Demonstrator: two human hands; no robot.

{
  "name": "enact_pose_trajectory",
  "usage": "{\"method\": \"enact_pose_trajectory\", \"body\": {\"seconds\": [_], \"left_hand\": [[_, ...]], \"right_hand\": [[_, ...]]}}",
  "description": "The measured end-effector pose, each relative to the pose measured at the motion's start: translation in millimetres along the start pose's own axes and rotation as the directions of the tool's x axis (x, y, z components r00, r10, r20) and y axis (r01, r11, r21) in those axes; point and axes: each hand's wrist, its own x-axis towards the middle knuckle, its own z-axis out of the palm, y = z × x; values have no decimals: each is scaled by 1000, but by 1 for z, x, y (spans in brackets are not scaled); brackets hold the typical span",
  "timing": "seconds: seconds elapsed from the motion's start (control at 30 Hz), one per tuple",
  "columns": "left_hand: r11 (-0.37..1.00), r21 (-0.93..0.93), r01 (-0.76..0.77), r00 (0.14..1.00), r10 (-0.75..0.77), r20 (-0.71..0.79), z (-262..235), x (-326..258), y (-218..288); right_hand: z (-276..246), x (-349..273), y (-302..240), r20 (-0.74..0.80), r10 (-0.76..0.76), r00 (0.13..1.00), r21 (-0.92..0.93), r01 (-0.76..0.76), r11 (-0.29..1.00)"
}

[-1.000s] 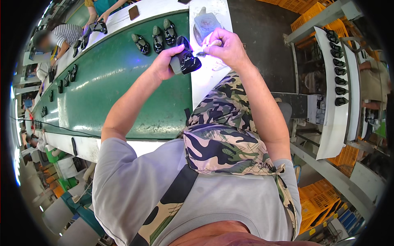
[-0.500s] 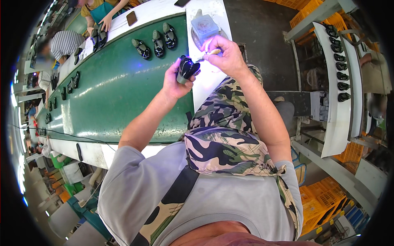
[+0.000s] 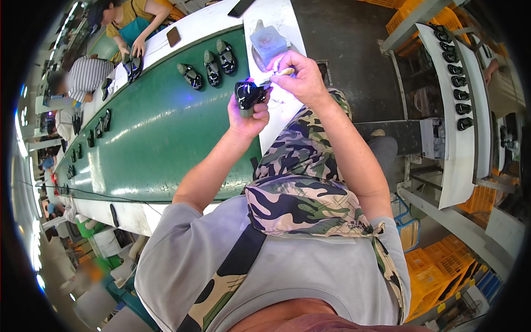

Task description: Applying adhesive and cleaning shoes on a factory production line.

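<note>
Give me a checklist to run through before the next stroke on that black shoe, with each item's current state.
1. Black shoe held off the belt in the left hand: ok.
2. Right hand pinching a small light-coloured tool next to the shoe: ok.
3. Tool tip touching the shoe: cannot tell, the contact point is too small to see.
4. Pale blue container standing on the white ledge just beyond the hands: ok.
5. Three shoes on the green belt lying apart from the hands: ok.
6. Firmness of the left grip: cannot tell.
</note>
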Motion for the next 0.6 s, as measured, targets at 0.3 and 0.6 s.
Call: {"method": "enact_pose_trajectory", "body": {"seconds": [0.3,0.6], "left_hand": [[977,178,120,979,-146,142,53,21,-9],[819,567,-91,967,-63,247,161,76,-79]], "right_hand": [[-50,-2,20,-247,-179,952,-91,161,983],[-144,-134,31,-848,184,497,241,52,969]]}}
